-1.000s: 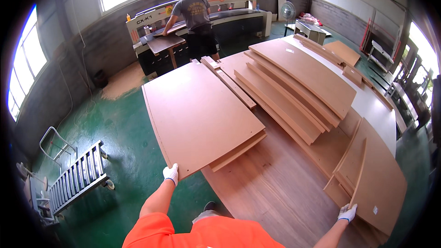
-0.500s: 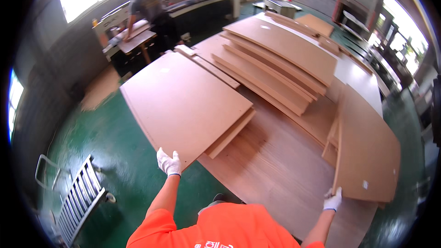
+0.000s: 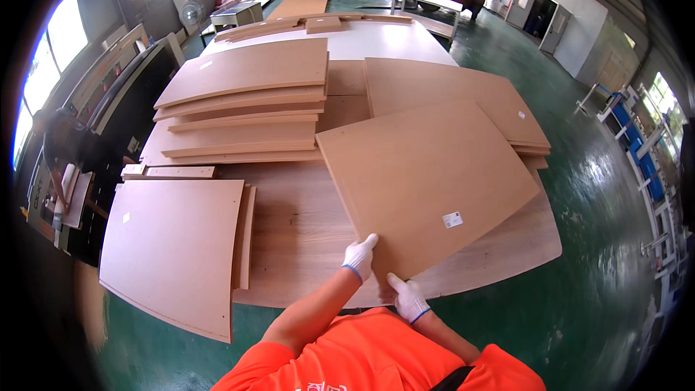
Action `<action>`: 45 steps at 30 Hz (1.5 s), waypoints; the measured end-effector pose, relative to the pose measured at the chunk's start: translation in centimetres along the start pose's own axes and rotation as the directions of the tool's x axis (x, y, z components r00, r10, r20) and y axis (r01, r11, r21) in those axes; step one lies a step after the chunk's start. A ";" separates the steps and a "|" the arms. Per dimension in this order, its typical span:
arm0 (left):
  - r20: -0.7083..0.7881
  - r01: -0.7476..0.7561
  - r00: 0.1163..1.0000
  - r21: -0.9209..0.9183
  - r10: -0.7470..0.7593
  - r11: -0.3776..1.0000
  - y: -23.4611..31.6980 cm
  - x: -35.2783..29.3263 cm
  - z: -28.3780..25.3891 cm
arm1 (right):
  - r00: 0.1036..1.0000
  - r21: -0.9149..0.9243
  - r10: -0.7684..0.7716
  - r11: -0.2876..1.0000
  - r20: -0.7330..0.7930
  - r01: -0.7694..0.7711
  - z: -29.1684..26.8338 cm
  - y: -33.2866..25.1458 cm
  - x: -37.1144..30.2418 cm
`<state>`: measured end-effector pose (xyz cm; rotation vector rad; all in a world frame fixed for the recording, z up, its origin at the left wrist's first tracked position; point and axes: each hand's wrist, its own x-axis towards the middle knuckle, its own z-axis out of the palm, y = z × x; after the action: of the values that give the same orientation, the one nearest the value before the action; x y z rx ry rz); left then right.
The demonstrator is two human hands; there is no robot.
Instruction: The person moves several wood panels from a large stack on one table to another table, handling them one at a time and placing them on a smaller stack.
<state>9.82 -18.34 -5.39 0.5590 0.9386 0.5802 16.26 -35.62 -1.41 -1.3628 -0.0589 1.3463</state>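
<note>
A large brown fibreboard panel (image 3: 427, 174) with a small white label lies slanted over the right part of the table, its far side overlapping another panel (image 3: 449, 98). My left hand (image 3: 360, 255), in a white knit glove, is closed on its left edge close to the near corner. Around that same corner, my right hand (image 3: 407, 297), gloved alike, grips the near edge with the thumb on top. The fingers under the board are hidden on both hands.
Left of me, a small stack of panels (image 3: 174, 246) overhangs the table's (image 3: 289, 232) near edge. Behind it are more stacked panels (image 3: 246, 76) and narrow strips (image 3: 181, 171). A person (image 3: 61, 152) works at a machine on the far left. Blue-and-white racks (image 3: 637, 145) stand at right.
My view has swung right. My left hand has left the left stack's panel and joined my right hand at the right-hand panel, whose near corner is now in front of me.
</note>
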 end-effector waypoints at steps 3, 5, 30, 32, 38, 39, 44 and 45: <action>-0.089 0.014 0.996 0.155 0.000 0.988 1.9 -4.3 0.8 | 0.985 0.263 -0.128 0.952 -0.112 0.154 -4.2 -3.7 0.1; -0.157 -0.050 0.986 0.091 0.064 0.995 1.6 -3.3 -4.7 | 0.949 0.386 -0.212 0.876 -0.235 0.291 -6.3 -6.8 1.6; -0.914 -0.031 0.160 0.374 0.374 0.927 -6.8 -41.9 -32.8 | 0.920 0.213 0.163 0.945 0.356 -0.250 1.7 -2.6 2.5; -0.938 -0.053 0.069 0.336 0.339 0.941 -10.1 -45.7 -33.7 | 0.879 0.149 0.253 0.930 0.403 -0.336 5.8 -1.0 2.6; -0.977 -0.325 -0.212 0.094 0.025 0.941 -18.0 -49.0 -33.4 | 0.798 -0.121 0.271 0.962 0.538 -0.245 18.6 7.0 7.4; -0.974 -0.379 -0.225 0.063 -0.025 0.923 -17.6 -47.9 -32.4 | 0.755 -0.185 0.319 0.948 0.573 -0.259 20.2 8.9 9.2; -0.970 -0.573 -0.132 -0.092 -0.202 0.815 -16.7 -38.4 -26.5 | 0.569 -0.661 0.621 0.731 0.539 -0.172 24.7 14.7 3.9; -0.975 -0.542 -0.041 -0.163 -0.221 0.824 -14.2 -36.0 -23.9 | 0.554 -0.736 0.677 0.658 0.485 -0.160 24.2 14.8 2.4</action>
<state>-24.42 -48.27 -5.56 -0.5169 2.0590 1.5857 -9.18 -23.44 -5.52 -1.2868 -0.8372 2.4500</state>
